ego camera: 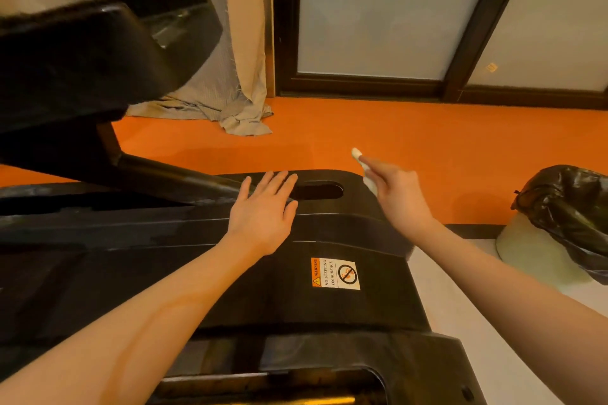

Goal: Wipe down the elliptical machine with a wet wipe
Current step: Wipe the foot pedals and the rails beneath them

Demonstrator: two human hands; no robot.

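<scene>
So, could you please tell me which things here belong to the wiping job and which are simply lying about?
Part of the job:
- elliptical machine, black housing
- wet wipe, pinched in the right hand
- left hand, flat on the housing

Lying about:
- bin with black liner
- curtain bunched on the orange floor
- warning sticker

Left hand (263,212) flat on elliptical machine (329,306), bin (559,217) right, curtain (230,92) behind

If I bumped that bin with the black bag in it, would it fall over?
Maybe. The bin looks like thin pale plastic, so probably light and easy to slide or tip. Its black bag hangs loose and crinkled over the rim, so it would likely flop and rustle. How full it is cannot be seen.
</scene>
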